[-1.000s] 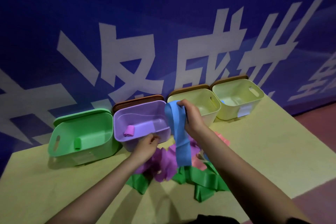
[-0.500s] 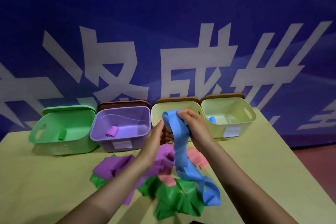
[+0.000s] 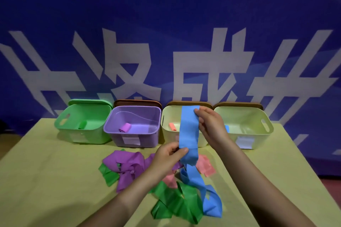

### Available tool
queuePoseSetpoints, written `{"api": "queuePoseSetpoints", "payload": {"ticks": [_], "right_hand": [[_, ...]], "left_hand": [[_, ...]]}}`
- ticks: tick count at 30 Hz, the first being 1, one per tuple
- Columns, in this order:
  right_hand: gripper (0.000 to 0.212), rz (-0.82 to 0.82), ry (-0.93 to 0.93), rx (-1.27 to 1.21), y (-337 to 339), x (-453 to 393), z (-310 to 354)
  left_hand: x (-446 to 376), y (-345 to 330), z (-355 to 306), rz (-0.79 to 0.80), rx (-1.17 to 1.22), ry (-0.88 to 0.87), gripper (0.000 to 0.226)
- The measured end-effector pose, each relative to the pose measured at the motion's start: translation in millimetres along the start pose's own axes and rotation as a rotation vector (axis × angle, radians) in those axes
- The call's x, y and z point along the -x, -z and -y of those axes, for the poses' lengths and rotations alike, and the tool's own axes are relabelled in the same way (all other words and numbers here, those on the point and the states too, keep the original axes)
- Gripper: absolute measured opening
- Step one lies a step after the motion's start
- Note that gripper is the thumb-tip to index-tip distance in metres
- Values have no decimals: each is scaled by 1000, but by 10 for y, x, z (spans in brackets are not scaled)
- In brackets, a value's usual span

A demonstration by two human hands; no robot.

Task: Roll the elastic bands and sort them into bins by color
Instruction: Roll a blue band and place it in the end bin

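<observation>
Elastic bands are partly sorted, and by my reading most of the work is left. Starting at the left, the green bin [image 3: 81,125] holds one small green roll [image 3: 82,125], and the purple bin [image 3: 132,127] just beside it holds one purple roll [image 3: 125,127]. Next, at about twelve o'clock from the hands, a pale bin [image 3: 168,131] holds a pink roll [image 3: 172,126], and the far pale bin [image 3: 245,127] at about two o'clock shows a bit of blue roll [image 3: 227,128] behind the right wrist. So each bin seems to have one roll in it.

On the table [image 3: 46,180], a loose heap waits: a purple band [image 3: 127,167] at about nine o'clock from the left hand, with a green band [image 3: 108,174] tucked beneath it, a pink band [image 3: 204,167] to the right, and another green band [image 3: 177,204] at six o'clock.

A blue band [image 3: 189,134] is the one in hand. The left hand [image 3: 168,158] pinches it low between thumb and curled fingers, and the right hand [image 3: 210,127] pinches its upper end at the top edge. Between the hands it hangs flat and upright; its tail trails down onto the heap.

Rolling has not begun on it, I judge; it is only being straightened. It would go in the far pale bin.
</observation>
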State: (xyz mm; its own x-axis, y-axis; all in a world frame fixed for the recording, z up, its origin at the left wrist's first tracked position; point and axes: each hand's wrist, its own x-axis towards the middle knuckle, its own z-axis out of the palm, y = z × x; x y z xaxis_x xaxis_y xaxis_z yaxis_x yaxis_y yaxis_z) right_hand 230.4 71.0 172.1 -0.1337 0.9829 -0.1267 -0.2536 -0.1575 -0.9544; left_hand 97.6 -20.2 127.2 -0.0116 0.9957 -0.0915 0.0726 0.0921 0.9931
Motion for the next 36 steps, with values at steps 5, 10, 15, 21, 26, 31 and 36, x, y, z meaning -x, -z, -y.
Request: {"api": "queuePoseSetpoints", "payload": {"ticks": [5,10,15,21,26,31,36], "right_hand": [[22,10,-139,337,59,7,-63],[21,109,16,562,-34,141,-114],[15,307,280,423,-122,318,-109],[13,325,350,396,-92,385,-197],[18,265,390,412,-96,332,-134],[26,280,415,417,-91,277,-8],[19,189,430,349,-46,200,87]], "left_hand": [[90,112,-133,-169,96,-60,16],[121,201,-279,-226,71,-91,18],[133,211,-314,-246,59,-145,26],[94,268,-386,-219,194,-64,19],[-24,322,-414,-250,158,-51,8],[-151,349,-444,-201,-12,-190,17],[-231,227,-559,-196,-9,-288,21]]}}
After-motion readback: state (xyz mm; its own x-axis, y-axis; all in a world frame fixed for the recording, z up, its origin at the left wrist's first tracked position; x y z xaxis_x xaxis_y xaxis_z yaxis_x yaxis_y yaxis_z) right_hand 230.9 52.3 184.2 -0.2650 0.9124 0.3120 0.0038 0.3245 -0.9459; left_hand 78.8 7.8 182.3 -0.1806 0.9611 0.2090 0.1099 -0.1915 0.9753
